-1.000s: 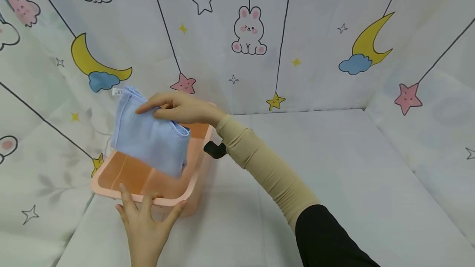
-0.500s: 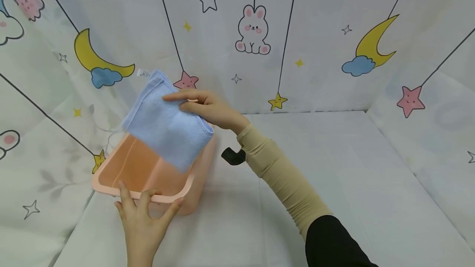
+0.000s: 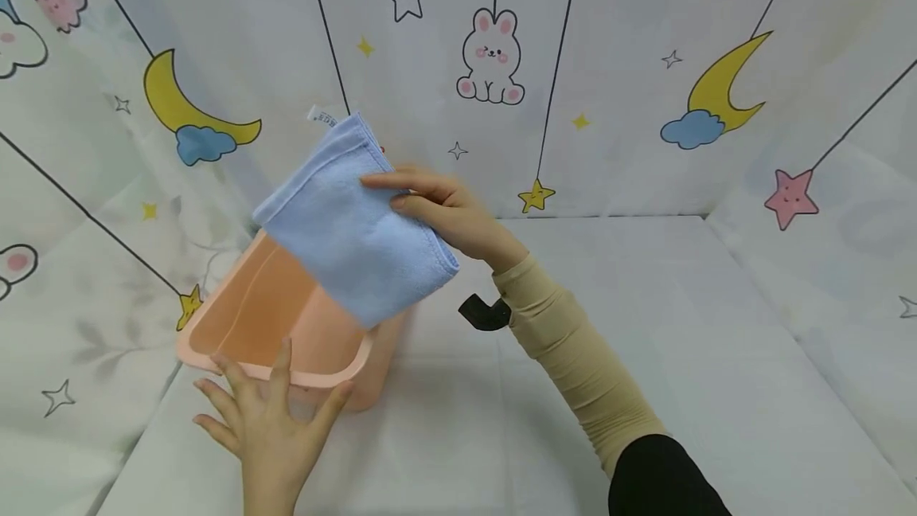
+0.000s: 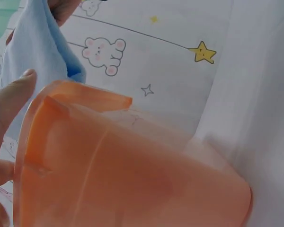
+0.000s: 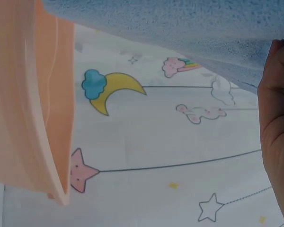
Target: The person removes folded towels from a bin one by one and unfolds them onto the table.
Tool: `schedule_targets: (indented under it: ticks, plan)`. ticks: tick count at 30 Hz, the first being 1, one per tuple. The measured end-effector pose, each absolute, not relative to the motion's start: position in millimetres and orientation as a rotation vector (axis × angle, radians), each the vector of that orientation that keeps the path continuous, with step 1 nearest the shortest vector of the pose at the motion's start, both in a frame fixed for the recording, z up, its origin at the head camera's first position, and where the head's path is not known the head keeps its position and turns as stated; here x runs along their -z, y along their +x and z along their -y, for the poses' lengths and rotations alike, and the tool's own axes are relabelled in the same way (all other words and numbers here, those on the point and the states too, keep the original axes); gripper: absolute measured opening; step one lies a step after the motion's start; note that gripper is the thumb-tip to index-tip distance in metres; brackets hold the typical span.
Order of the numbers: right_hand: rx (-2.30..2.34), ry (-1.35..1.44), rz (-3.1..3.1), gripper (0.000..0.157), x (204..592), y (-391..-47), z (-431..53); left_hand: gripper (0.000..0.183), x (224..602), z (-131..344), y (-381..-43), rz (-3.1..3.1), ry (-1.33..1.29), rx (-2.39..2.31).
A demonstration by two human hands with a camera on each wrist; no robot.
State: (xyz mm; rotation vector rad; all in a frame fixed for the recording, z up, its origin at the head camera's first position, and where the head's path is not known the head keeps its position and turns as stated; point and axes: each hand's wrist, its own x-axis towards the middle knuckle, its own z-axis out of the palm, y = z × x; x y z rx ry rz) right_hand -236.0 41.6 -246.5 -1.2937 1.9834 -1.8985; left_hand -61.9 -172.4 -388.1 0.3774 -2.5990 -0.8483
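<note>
Rising beyond the bin is a pale, patterned backdrop, while a white tabletop extends beneath the bin and to its right. The bin itself, of peach-coloured plastic with a rounded rim, stands mouth upward, which, we judge, leaves its interior within reach and its near edge easy to steady. Over the right part of its mouth and its right rim hangs the cloth; we cannot tell whether the two touch. Because only its upper right edge is held, we infer, the rest slants free as a nearly flat panel. We note its light blue colour, a nubbly pile clear in the right wrist view, stitched hems, and layers showing at the lower right edge. At the bin's near rim, the left hand has its fingers spread and extended, laid on the plastic without wrapping it, presumably to check any shifting. Above the bin's right side, the right hand pinches the cloth, two digits on the near face. Above the bin's far side, we find a white tag projecting from the cloth's top corner, its print too small to read.
</note>
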Motion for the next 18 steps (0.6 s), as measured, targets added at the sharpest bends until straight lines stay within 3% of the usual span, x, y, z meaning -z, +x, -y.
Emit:
schedule_targets:
  ticks: [3, 10, 18]
  plan:
    - [1.918, -1.301, -1.986, 0.034, 242.4, -228.8, -50.0, 0.090, 388.9, 169.1, -63.3, 2.420, 0.260, 0.853]
    - [2.009, -1.234, -1.966, 0.038, 233.5, -207.7, -64.8, 0.087, 373.5, 137.2, -80.5, 1.976, -0.343, 1.127]
    - [2.112, -1.106, -1.937, 0.044, 228.1, -182.5, -83.0, 0.091, 353.0, 101.8, -103.2, 1.704, -0.703, 1.946]
